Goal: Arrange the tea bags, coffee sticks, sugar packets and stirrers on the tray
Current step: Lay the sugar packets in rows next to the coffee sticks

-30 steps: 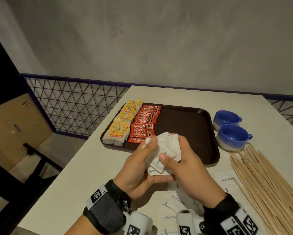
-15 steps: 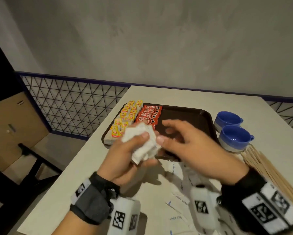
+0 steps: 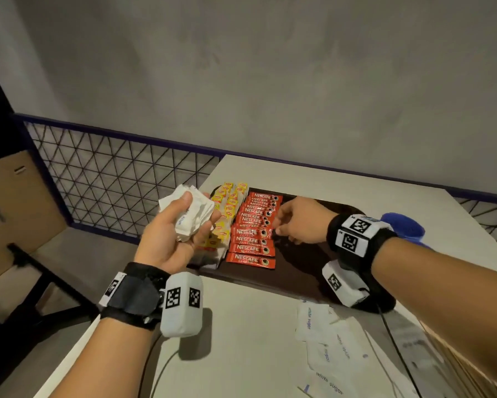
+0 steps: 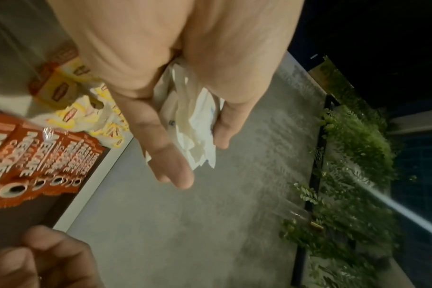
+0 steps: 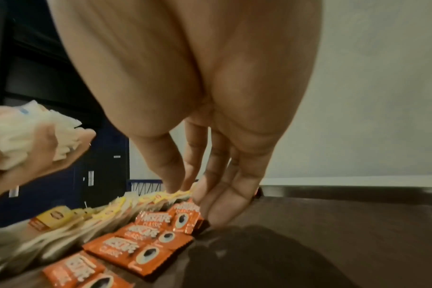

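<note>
Left hand (image 3: pixel 169 237) raised palm-up above the tray's left edge, fingers and thumb curled round a crumpled bundle of white sugar packets (image 3: pixel 189 215) (one shows the print "white sugar"); same bundle seen from the left wrist, squeezed between thumb and fingers (image 4: pixel 192 124), and at the left margin of the right-wrist view (image 5: pixel 30 136). Right hand (image 3: pixel 299 222) reaching over the brown tray (image 3: pixel 301 271), palm down, fingers extended and relaxed with nothing between them, fingertips (image 5: pixel 225 206) lowered to the right ends of the far coffee sticks (image 3: pixel 254 228), touching or just short of them, hard to tell which. Coffee sticks laid in one overlapping column of red sachets, running from the near tray edge toward the far edge. Tea bags (image 3: pixel 227 214) with yellow tags in rows just left of the sticks, also on the tray, partly hidden behind the left hand. Right part of the tray bare and dark. More sugar packets (image 3: pixel 324 337) loose on the white table (image 3: pixel 241 354) near the body, below the right forearm, off the tray. Stirrers (image 3: pixel 471 366) only a blurred wooden strip at the lower right corner of the head view, on the table beside the packets. Blue cup (image 3: pixel 405 228) behind the right wrist, beside the tray's right edge. Wrist bands with black-and-white markers on both arms.
</note>
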The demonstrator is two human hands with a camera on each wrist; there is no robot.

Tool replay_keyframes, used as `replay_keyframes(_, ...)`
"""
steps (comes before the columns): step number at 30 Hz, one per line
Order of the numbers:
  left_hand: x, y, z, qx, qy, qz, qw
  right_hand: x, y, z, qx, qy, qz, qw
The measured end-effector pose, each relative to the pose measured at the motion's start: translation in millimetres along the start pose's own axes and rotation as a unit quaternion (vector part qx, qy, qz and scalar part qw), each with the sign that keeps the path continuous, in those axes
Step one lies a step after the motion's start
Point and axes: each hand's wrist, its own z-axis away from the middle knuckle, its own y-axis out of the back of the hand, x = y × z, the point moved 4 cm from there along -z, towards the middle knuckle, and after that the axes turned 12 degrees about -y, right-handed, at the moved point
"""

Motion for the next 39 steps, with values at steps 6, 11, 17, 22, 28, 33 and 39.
replay_keyframes(6,1,20,-11,0.016,0.001,0.004,1.000,-17,-11,-34,0.019,0.032,0.065,0.997)
replay_keyframes(11,-5,21,-15,0.011,-0.002,-0.023,1.000,-30,-14,-45,0.005,0.041,0.098,0.994)
replay_keyframes(17,-7,22,-15,0.013,-0.002,-0.037,0.999,-36,-17,-49,-0.004,0.029,0.142,0.989)
replay_keyframes(22,-8,21,-15,0.013,-0.006,-0.049,0.999,-37,-22,-50,-0.019,0.029,0.161,0.986)
replay_keyframes(28,-7,22,-16,0.009,-0.007,-0.046,0.999,-35,-18,-51,-0.018,0.021,0.139,0.990)
replay_keyframes(33,-8,22,-15,0.012,-0.006,-0.051,0.999,-26,-12,-50,-0.052,-0.003,0.115,0.992)
replay_keyframes(39,-7,21,-15,0.008,-0.003,-0.053,0.999,-7,-24,-34,-0.149,-0.034,0.072,0.986)
